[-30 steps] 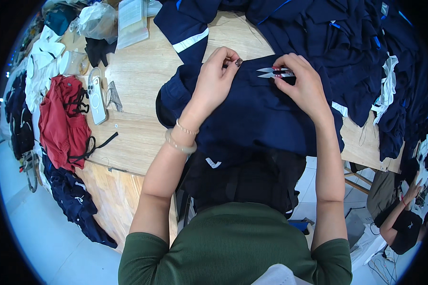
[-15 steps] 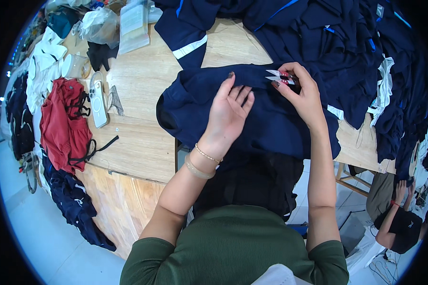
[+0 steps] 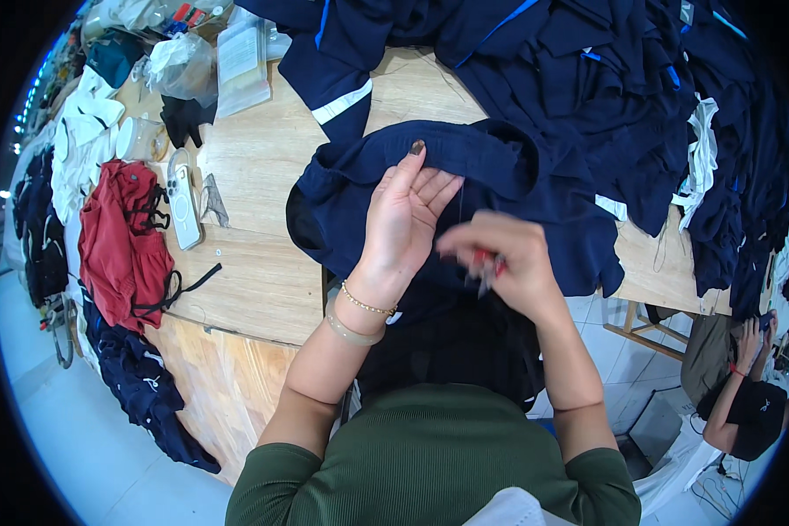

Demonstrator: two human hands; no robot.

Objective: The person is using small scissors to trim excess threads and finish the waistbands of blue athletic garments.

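- Navy garment [image 3: 500, 191]: lies over the near edge of the wooden table [image 3: 263, 280], under and beyond both hands.
- Left hand [image 3: 399, 210]: palm up over the garment, its fingers released — half curled, with the thumb spread apart from them.
- Thin thread [image 3: 461, 206]: runs nearward from beside the left fingertips; I cannot tell what holds its ends.
- Right hand [image 3: 508, 250]: blurred, just right of the left hand and a little nearer, fingers grasping small snips [image 3: 489, 261] with red on them — blades turned to the near side.
- Far and right: a heap of navy clothing [image 3: 587, 105], with a crumpled white strip [image 3: 700, 158] at its right.
- Left: a pale phone [image 3: 183, 210] beside a red garment [image 3: 123, 245]; farther off, a clear plastic bag [image 3: 181, 66].
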